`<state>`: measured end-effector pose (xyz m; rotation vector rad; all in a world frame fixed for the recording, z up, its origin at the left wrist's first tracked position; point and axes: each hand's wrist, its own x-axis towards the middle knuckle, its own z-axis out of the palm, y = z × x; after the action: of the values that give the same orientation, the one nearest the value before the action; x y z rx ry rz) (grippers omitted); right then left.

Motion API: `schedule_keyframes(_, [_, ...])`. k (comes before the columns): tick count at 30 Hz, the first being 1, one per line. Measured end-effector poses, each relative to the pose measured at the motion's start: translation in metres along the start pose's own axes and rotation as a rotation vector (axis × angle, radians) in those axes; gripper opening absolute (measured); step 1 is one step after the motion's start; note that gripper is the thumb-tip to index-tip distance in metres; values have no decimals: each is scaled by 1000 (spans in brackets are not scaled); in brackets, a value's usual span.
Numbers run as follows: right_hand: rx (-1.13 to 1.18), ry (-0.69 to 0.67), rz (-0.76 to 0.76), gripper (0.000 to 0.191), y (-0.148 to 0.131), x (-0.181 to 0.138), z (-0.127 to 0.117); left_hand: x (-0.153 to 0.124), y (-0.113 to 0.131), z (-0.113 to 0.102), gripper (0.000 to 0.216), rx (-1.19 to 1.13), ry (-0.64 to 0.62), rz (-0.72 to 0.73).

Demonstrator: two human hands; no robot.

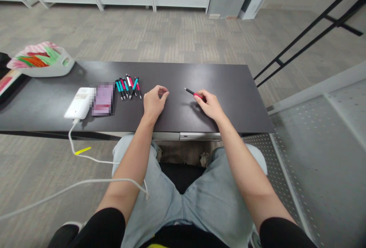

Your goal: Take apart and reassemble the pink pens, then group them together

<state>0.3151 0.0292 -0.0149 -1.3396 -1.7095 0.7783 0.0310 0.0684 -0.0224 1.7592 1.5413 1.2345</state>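
My right hand (210,105) grips a pen (190,92) with a black front and a red body. Its silvery tip points up and to the left, slightly above the dark desk (183,76). The rear of the pen is hidden by my fingers. My left hand (154,102) rests on its side at the desk, fingers loosely curled and a gap between thumb and forefinger, with nothing seen in it. Just left of that hand lies a loose group of several pens (128,87) in teal, red and white with black ends.
A blurred purple item (103,100) and a white device (79,103) lie further left. From the device a white cable (98,160) hangs over the front edge and crosses my left forearm. A white basket (54,66) with colourful packs stands at the far left.
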Motion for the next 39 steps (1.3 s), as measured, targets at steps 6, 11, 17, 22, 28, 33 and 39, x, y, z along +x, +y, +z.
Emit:
schedule_keyframes(6, [9, -26, 22, 25, -1, -2, 0, -2, -2, 0, 4, 270, -84, -90])
schedule_keyframes(11, [59, -17, 57, 29, -10, -3, 0, -4, 10, -4, 32, 223, -75, -130])
schedule_keyframes(17, [631, -165, 230, 49, -44, -13, 25, -17, 47, 16, 47, -456, -241, 17])
schedule_keyframes(22, [866, -303, 314, 56, -63, -16, 43, -24, 59, 37, 61, -779, -351, -71])
schedule_keyframes(28, [631, -182, 225, 59, -49, -11, 59, -34, 60, 59, 58, -795, -37, -166])
schedule_keyframes(33, [281, -57, 49, 47, -44, -10, 57, -40, 67, 61, 53, -805, 41, -140])
schedule_keyframes(39, [180, -30, -44, 41, -39, -9, 44, -37, 57, 54, 45, -817, 12, -131])
